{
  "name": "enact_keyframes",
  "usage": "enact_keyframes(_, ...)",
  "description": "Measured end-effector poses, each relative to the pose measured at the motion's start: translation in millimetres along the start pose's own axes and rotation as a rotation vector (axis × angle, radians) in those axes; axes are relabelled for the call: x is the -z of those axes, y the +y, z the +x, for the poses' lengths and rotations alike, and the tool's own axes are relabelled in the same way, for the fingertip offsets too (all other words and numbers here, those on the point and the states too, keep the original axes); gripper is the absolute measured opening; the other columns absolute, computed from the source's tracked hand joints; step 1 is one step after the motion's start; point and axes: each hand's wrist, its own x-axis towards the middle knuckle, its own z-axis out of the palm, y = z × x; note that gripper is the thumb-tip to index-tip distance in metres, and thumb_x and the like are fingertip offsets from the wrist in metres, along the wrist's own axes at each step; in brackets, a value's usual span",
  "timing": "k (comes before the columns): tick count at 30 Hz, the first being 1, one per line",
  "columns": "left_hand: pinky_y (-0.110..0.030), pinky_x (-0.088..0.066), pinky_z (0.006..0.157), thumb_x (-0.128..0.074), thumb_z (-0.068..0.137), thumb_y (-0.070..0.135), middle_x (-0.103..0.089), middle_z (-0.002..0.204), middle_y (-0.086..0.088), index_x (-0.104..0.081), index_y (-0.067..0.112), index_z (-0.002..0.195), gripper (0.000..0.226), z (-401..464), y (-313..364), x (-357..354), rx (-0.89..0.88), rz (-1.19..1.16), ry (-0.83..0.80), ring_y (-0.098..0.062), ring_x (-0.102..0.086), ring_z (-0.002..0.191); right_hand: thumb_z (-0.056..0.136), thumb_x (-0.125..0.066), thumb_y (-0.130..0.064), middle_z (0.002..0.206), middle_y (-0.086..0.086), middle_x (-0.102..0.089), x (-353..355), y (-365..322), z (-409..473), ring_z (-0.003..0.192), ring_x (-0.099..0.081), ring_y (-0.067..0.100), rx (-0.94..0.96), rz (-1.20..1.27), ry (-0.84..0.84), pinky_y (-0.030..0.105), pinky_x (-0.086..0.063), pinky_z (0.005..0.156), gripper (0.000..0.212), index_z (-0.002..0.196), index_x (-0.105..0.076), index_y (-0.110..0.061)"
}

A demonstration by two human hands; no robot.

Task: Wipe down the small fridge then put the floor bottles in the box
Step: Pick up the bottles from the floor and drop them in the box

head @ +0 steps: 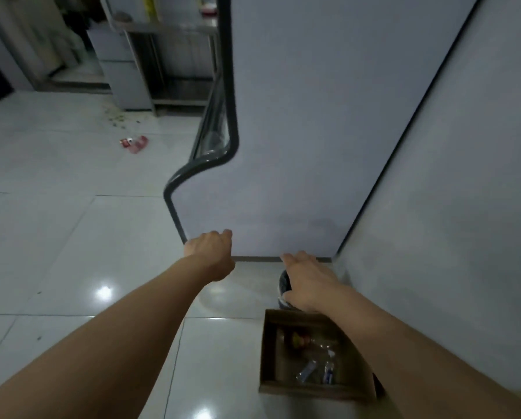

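Two bare arms reach forward and down in the head view, over a pale tiled floor [57, 237] toward the foot of a tall grey cabinet [313, 116] with a dark curved edge. The left hand [212, 252] hangs at the cabinet's lower left corner with its fingers curled loosely under, and they hold nothing that shows. The right hand [309, 282] lies palm down with fingers straight and close together, over a dark round object [284, 282] on the floor; whether the thumb grips it I cannot tell. Just below that hand stands an open cardboard box [268, 352] on the tiles, close to the grey wall [464, 207] on the right, and several clear plastic bottles [307, 370] lie inside it. Far off on the left, a red and pink item [135, 143] lies on the floor, too blurred to name. Behind it stand a small pale fridge [123, 71] and a metal rack [174, 55].
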Motion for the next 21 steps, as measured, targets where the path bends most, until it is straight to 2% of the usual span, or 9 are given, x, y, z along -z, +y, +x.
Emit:
enact_keyframes(9,-0.033,-0.042,0.079,-0.053,0.091,0.036,-0.056,0.123,-0.007,-0.036,0.015,0.133,0.05,-50,-175,53,0.093,0.038,0.062,-0.026,-0.056,0.109,0.089,-0.055,-0.02,0.144,0.014,-0.026,50,-176,19,0.131,-0.03,0.03,0.083,-0.123,0.029,0.04,-0.034,0.108,0.07,0.148,-0.016,-0.012)
enact_keyframes(17,-0.032,-0.036,0.076,-0.052,0.091,0.035,-0.054,0.122,-0.006,-0.037,0.015,0.131,0.047,-80,-345,103,0.175,0.046,0.138,-0.026,-0.054,0.111,0.089,-0.056,-0.026,0.144,0.013,-0.029,82,-350,54,0.131,-0.032,0.03,0.175,-0.16,0.115,0.041,-0.036,0.104,0.066,0.145,-0.023,-0.013)
enact_keyframes(21,-0.033,-0.039,0.076,-0.052,0.09,0.035,-0.056,0.122,-0.006,-0.038,0.015,0.13,0.048,-87,-415,117,0.242,0.027,0.156,-0.027,-0.055,0.109,0.089,-0.058,-0.027,0.142,0.013,-0.031,96,-415,81,0.13,-0.034,0.03,0.231,-0.191,0.123,0.043,-0.039,0.103,0.064,0.143,-0.026,-0.013)
